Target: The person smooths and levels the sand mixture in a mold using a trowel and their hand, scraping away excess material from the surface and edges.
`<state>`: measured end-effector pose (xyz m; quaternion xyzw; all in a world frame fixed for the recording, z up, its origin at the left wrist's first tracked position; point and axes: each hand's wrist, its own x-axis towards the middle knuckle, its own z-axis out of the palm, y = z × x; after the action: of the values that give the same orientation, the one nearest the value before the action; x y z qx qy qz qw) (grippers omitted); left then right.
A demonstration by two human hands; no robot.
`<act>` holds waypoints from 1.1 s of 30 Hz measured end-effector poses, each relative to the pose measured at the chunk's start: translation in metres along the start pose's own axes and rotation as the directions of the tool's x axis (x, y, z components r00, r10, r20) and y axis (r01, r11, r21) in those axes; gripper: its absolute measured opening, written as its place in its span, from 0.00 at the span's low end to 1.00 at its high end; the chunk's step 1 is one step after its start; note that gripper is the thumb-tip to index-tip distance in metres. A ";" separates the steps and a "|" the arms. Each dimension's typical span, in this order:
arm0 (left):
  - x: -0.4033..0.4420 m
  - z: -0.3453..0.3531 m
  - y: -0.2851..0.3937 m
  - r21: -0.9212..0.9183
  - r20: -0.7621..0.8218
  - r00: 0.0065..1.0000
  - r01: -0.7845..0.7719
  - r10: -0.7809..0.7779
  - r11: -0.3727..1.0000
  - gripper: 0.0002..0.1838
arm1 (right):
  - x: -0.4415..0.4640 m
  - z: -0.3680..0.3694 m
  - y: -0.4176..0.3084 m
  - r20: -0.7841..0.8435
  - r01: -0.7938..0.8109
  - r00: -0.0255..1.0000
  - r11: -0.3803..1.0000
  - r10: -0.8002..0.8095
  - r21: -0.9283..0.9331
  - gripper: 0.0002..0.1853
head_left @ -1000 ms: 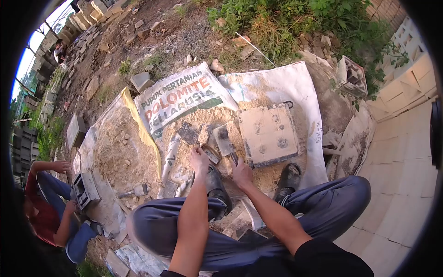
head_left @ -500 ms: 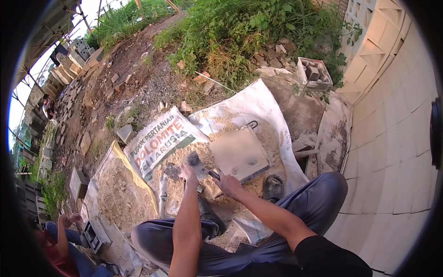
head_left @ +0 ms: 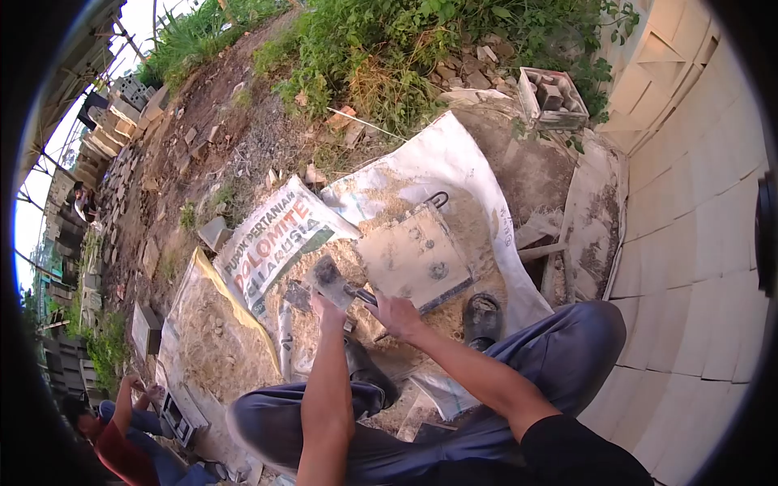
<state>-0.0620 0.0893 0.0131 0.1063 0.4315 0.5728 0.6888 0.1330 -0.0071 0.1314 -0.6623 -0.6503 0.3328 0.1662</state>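
Our right hand (head_left: pixel 395 314) is closed around the dark handle of a flat-bladed trowel (head_left: pixel 327 274), whose dusty grey blade points away from us and to the left. Our left hand (head_left: pixel 327 311) is at the lower edge of that blade; the fingers are small and partly hidden here, so we cannot tell whether they pinch the metal or something beneath it. Just beside the blade, on its left, lies a dark, sandy tool (head_left: pixel 297 296).

To the right of the trowel sits a square slab (head_left: pixel 405 251), its pale, sandy top marked with dark round patches and its near edge dark. Behind its far edge we see a metal loop (head_left: pixel 440 197).

All this rests on spread sacks strewn with tan sand. One printed sack (head_left: pixel 279 235) reads "DOLOMITE" in orange-red letters; a plain white sack (head_left: pixel 454 146) stretches behind the slab. Our black boots stand near the slab, the right boot (head_left: pixel 483 320) close to its near right corner. At lower left, a person in a red top (head_left: pixel 121 449) sits with hands raised close together, near a grey frame (head_left: pixel 180 419). Farther back are leafy plants (head_left: pixel 454 49) and a crate of rubble (head_left: pixel 559 121), with a pale wall (head_left: pixel 689 283) on the right.
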 end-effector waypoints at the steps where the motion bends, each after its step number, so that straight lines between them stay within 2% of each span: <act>1: -0.015 0.022 0.005 -0.098 0.060 0.996 0.064 -0.058 0.993 0.24 | 0.002 -0.004 0.002 0.015 0.009 1.000 1.000 -0.009 -0.012 0.24; 2: -0.019 0.032 0.002 -0.102 0.051 0.997 0.055 -0.050 0.993 0.24 | 0.003 -0.006 0.002 0.031 0.025 0.999 0.999 -0.024 -0.021 0.24; 3: -0.019 0.038 0.002 0.070 -0.040 0.999 0.011 -0.008 0.998 0.25 | 0.004 -0.005 0.000 0.036 0.036 0.999 0.999 -0.036 -0.018 0.24; 4: -0.002 0.013 -0.005 0.298 0.008 0.998 -0.062 0.063 0.953 0.26 | 0.006 -0.003 -0.002 0.034 0.023 0.999 1.000 -0.022 -0.020 0.24; 6: 0.017 -0.017 -0.011 0.692 0.102 0.974 -0.216 0.202 0.689 0.28 | 0.005 -0.003 -0.005 0.030 0.003 1.000 1.000 -0.002 -0.017 0.24; 8: 0.018 -0.028 -0.011 0.806 -0.010 0.970 -0.137 0.244 0.576 0.27 | 0.005 -0.006 -0.007 0.064 0.018 0.998 1.000 -0.018 -0.007 0.24; 9: 0.010 -0.022 -0.006 0.837 -0.047 0.964 -0.105 0.263 0.537 0.27 | 0.005 -0.005 -0.011 0.065 0.024 0.998 1.000 -0.023 -0.007 0.24; 10: -0.001 -0.005 0.001 0.569 -0.295 0.928 -0.021 0.228 0.822 0.27 | 0.005 -0.004 -0.015 0.064 0.056 0.996 0.998 -0.055 -0.017 0.23; 11: -0.010 0.008 0.007 0.202 -0.500 0.861 0.006 0.097 0.979 0.27 | 0.005 -0.002 -0.019 0.065 0.088 0.994 0.996 -0.086 -0.027 0.23; 12: -0.014 0.013 0.009 0.201 -0.500 0.861 0.004 0.099 0.980 0.27 | 0.004 -0.001 -0.021 0.064 0.090 0.994 0.996 -0.088 -0.028 0.23; 14: -0.023 0.023 0.012 0.317 -0.446 0.858 -0.113 0.253 0.942 0.28 | 0.001 0.000 -0.024 -0.003 0.060 0.998 0.998 -0.060 0.007 0.23; 15: -0.023 0.032 0.013 0.313 -0.442 0.861 -0.114 0.251 0.943 0.28 | -0.001 -0.007 -0.026 -0.008 0.059 0.998 0.998 -0.059 0.002 0.23; 17: -0.016 0.057 0.005 0.558 -0.259 0.893 -0.174 0.369 0.812 0.27 | -0.007 -0.023 -0.021 -0.100 -0.098 0.990 0.994 0.101 0.040 0.22; 18: -0.019 0.074 0.001 0.551 -0.248 0.901 -0.172 0.357 0.816 0.27 | -0.009 -0.031 -0.012 -0.112 -0.109 0.987 0.994 0.112 0.032 0.22; 19: -0.026 0.092 -0.001 0.529 -0.096 0.967 -0.152 0.236 0.835 0.27 | -0.011 -0.038 0.000 -0.197 -0.136 0.970 0.989 0.145 0.059 0.22; 20: -0.033 0.110 -0.003 0.511 0.062 0.992 -0.130 0.114 0.850 0.26 | -0.012 -0.045 0.010 -0.278 -0.155 0.945 0.984 0.174 0.090 0.21; 21: -0.035 0.122 -0.011 0.571 0.153 0.979 -0.199 0.134 0.797 0.26 | -0.010 -0.050 0.023 -0.305 -0.181 0.924 0.966 0.232 0.186 0.22; 22: -0.031 0.130 -0.022 0.670 0.128 0.972 -0.232 0.198 0.705 0.26 | -0.011 -0.058 0.032 -0.313 -0.183 0.920 0.966 0.234 0.183 0.22; 24: -0.038 0.142 -0.036 0.880 0.273 0.913 -0.364 0.303 0.305 0.24 | -0.011 -0.069 0.050 -0.404 -0.123 0.878 0.937 0.257 0.328 0.23; 25: -0.042 0.146 -0.042 0.879 0.279 0.913 -0.368 0.298 0.304 0.24 | -0.004 -0.064 0.065 -0.525 -0.041 0.830 0.959 0.189 0.279 0.24; 26: -0.045 0.150 -0.049 0.889 0.359 0.877 -0.425 0.319 0.168 0.23 | -0.001 -0.059 0.081 -0.530 -0.044 0.826 0.959 0.193 0.281 0.24; 27: -0.044 0.149 -0.056 0.881 0.438 0.836 -0.473 0.331 0.029 0.23 | -0.002 -0.066 0.083 -0.361 -0.065 0.879 0.829 0.311 0.555 0.24; 28: -0.044 0.147 -0.063 0.880 0.439 0.836 -0.474 0.330 0.028 0.23 | -0.003 -0.072 0.084 -0.156 -0.118 0.917 0.624 0.366 0.773 0.23; 29: -0.042 0.146 -0.069 0.870 0.490 0.812 -0.482 0.319 -0.109 0.24 | -0.005 -0.078 0.087 -0.157 -0.116 0.917 0.624 0.366 0.773 0.23; 30: -0.039 0.144 -0.074 0.843 0.536 0.789 -0.480 0.301 -0.243 0.26 | -0.012 -0.096 0.078 0.039 -0.206 0.910 0.369 0.414 0.906 0.23; 31: -0.038 0.150 -0.075 0.845 0.533 0.790 -0.478 0.305 -0.240 0.26 | -0.017 -0.114 0.068 0.240 -0.298 0.884 0.088 0.402 0.950 0.23; 33: -0.035 0.171 -0.079 0.804 0.563 0.778 -0.437 0.278 -0.404 0.30 | -0.012 -0.146 0.059 0.187 -0.275 0.888 0.160 0.419 0.948 0.23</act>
<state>0.1168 0.0930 0.0824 0.7599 0.6054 0.1999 0.1264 0.2739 0.0062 0.2012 -0.5704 -0.1305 0.6457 0.4907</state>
